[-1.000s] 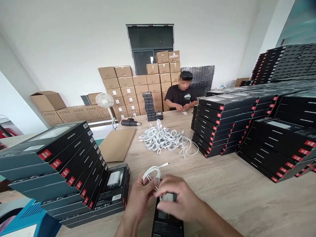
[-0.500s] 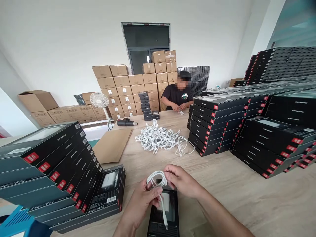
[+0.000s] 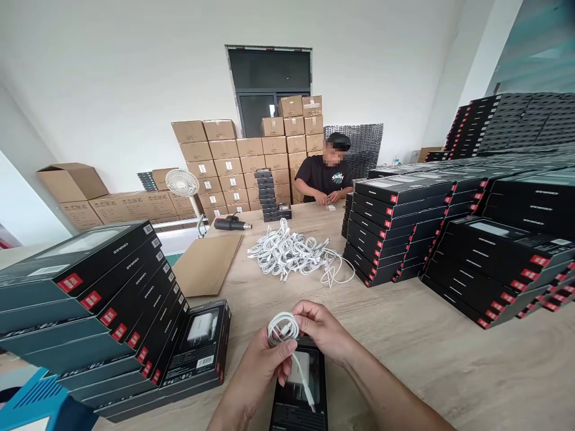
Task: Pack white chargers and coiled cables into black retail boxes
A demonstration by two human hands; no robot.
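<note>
Coiled white cable, pinched between left hand and right hand.
Probably light and soft; best held at coil, above black box, bottom center.

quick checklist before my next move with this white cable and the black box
White cable coiled: ok.
Left hand cradling the coil, right hand pinching its top with the fingers: ok.
Free end of the cable secured: not ok, it hangs loose across the box.
White charger seated in the open black box: cannot tell, the cable partly covers it.
Box lying flat on the wooden table: ok.
</note>
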